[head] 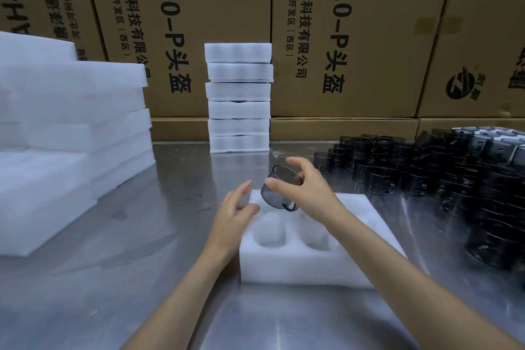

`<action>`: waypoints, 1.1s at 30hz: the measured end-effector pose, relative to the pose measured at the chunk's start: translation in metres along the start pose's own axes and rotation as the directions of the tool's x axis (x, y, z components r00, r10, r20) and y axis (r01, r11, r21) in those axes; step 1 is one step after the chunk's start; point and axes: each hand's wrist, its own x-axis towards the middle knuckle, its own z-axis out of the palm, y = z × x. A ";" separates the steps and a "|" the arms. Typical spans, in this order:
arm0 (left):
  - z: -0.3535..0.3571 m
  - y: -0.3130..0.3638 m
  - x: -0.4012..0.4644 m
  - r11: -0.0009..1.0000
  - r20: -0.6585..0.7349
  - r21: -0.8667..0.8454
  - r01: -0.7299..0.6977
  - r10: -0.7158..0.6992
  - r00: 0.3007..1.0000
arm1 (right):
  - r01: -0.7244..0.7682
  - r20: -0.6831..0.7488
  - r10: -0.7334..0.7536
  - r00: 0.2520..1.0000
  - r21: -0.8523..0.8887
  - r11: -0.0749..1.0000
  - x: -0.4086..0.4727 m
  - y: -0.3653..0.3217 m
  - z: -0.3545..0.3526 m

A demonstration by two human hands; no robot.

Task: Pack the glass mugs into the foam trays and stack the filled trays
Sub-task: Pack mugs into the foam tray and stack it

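A white foam tray with round pockets lies on the metal table in front of me; the pockets I can see hold nothing. My right hand grips a dark smoked glass mug by its rim, tilted, just above the tray's far-left corner. My left hand hovers at the tray's left edge, fingers relaxed, holding nothing. A stack of several filled trays stands at the back centre.
Many dark glass mugs crowd the table's right side. A pile of foam sheets fills the left. Cardboard boxes wall off the back. Bare metal table shows at the front left.
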 end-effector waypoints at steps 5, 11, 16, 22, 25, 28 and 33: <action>-0.001 0.016 -0.004 0.978 -0.070 -0.071 -0.196 0.191 0.979 | -0.151 -0.045 0.153 0.987 0.045 0.988 0.010 -0.002 0.001; 0.002 0.009 0.001 0.984 -0.028 -0.110 -0.143 0.140 0.990 | -0.146 -0.042 0.145 0.988 -0.003 0.989 0.014 -0.008 0.012; -0.003 0.003 0.002 0.994 -0.029 -0.077 -0.082 0.080 0.996 | -0.024 0.045 0.027 0.999 -0.061 0.998 0.011 -0.004 0.017; -0.005 0.004 0.000 0.996 -0.063 -0.046 -0.082 0.079 0.995 | 0.017 0.020 -0.015 1.000 -0.154 0.988 0.012 -0.002 0.013; -0.007 0.007 -0.002 0.996 -0.081 0.018 -0.087 0.088 0.993 | 0.041 0.043 -0.030 0.999 -0.273 0.961 0.011 -0.001 0.013; -0.009 0.007 -0.002 0.986 -0.096 0.130 -0.107 0.120 0.988 | 0.037 0.065 -0.016 0.998 -0.336 0.941 0.013 -0.002 0.010; -0.011 0.002 0.001 0.921 -0.041 0.342 -0.186 0.212 0.976 | 0.017 0.075 0.010 0.997 -0.354 0.935 0.010 -0.002 0.011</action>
